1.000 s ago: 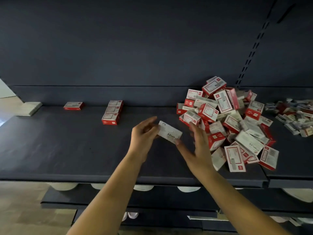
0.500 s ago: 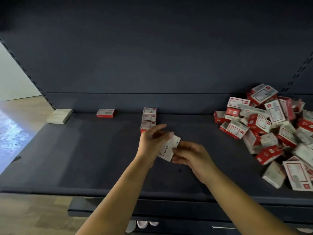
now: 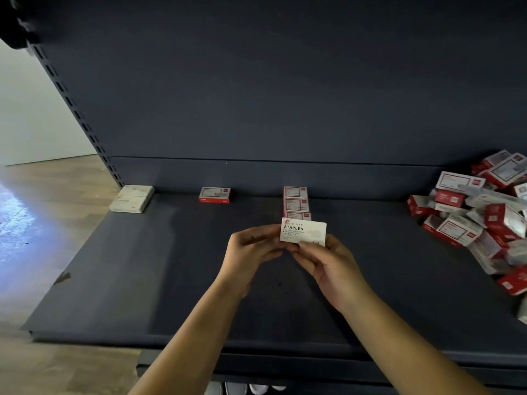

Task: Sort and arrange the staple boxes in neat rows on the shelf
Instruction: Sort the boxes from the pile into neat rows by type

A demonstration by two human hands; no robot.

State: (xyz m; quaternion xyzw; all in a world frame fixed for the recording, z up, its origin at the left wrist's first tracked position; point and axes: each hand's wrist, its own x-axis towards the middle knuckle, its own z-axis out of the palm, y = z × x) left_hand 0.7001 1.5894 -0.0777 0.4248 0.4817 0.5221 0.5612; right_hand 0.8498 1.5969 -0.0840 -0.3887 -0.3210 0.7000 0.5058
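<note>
Between the fingertips of both hands, a white staple box (image 3: 303, 234) printed "STAPLES" is held face-up above the dark shelf (image 3: 159, 269). The left hand (image 3: 251, 252) pinches the box's left end, its fingers curled around the edge; the right hand (image 3: 328, 263) grips the lower right edge from below, thumb on the front face. Directly beyond the fingers, partly hidden by the held box, a short column of red-and-white boxes (image 3: 295, 199) runs back to the shelf's rear panel, each touching the next. Farther left of the hands, a single red-and-white box (image 3: 214, 194) lies flat against the back edge, well apart from the column. Farther left again, at the shelf's far corner, two white boxes (image 3: 131, 198) lie side by side, touching. Well to the right of the hands, a jumbled heap of red-and-white boxes (image 3: 484, 220) spreads across the shelf and runs out of view. Wooden flooring (image 3: 51, 195) shows past the shelf's left end.
</note>
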